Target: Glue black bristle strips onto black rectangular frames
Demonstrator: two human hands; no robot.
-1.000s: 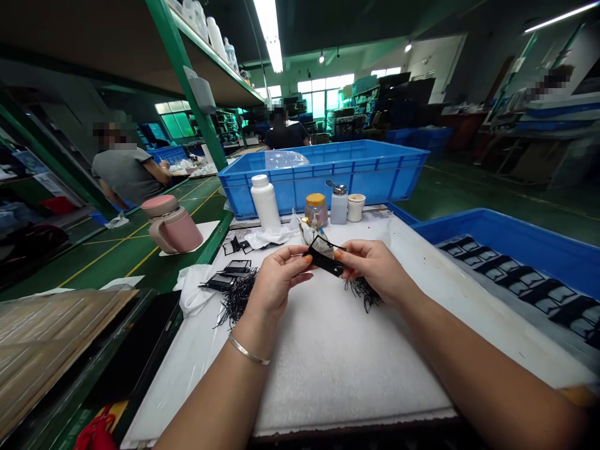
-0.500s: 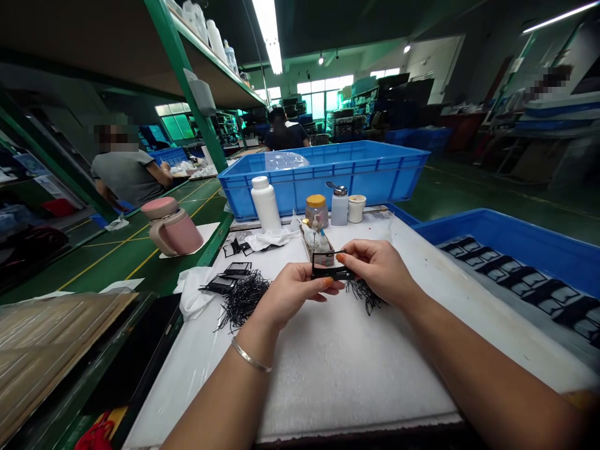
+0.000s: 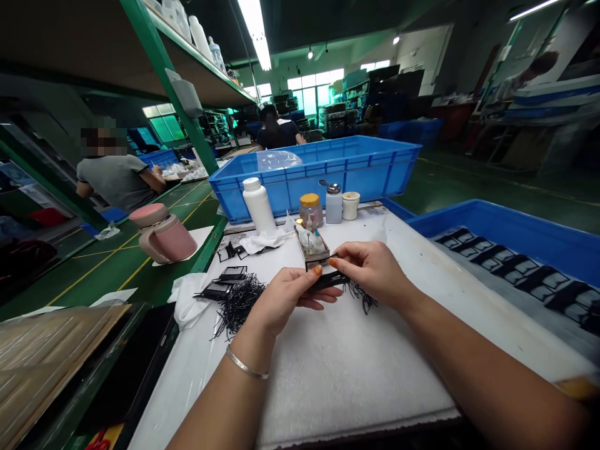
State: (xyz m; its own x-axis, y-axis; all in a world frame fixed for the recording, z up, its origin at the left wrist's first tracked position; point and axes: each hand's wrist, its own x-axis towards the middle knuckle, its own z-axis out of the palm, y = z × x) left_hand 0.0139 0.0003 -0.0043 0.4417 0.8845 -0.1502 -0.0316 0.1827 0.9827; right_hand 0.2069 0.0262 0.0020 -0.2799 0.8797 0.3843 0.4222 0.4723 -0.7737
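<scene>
1. Since the earlier frame, the left hand's [image 3: 287,294] thumb has shifted from the lower bar of the black frame [image 3: 334,280] toward its left end; the frame tilts more, and the whole view has slid slightly left.
2. Left fingers grasp the frame's left end, right hand [image 3: 375,269] fingers its right end; it is held above the middle of the table [image 3: 356,362], just in front of the small box [image 3: 312,249].
3. Edges, left to right: a green rail [image 3: 209,255] borders the table on the left, a blue tub [image 3: 314,187] the back, another blue tub [image 3: 506,219] the right. Open room lies below the hands, down to the near edge, and right of the right hand.
4. Counts, left to right: one mug [image 3: 175,240], two tangles of black strips, one left [image 3: 239,306] and one right [image 3: 364,300], one white bottle [image 3: 259,209], one yellow-lidded jar [image 3: 312,212], one dispenser [image 3: 334,206], one white pot [image 3: 350,206].
5. Hard to make out: loose frames [image 3: 233,274] by the left tangle overlap; fingers cover parts of the held frame; the right hand hides some of the right tangle; the right forearm is cut off.
</scene>
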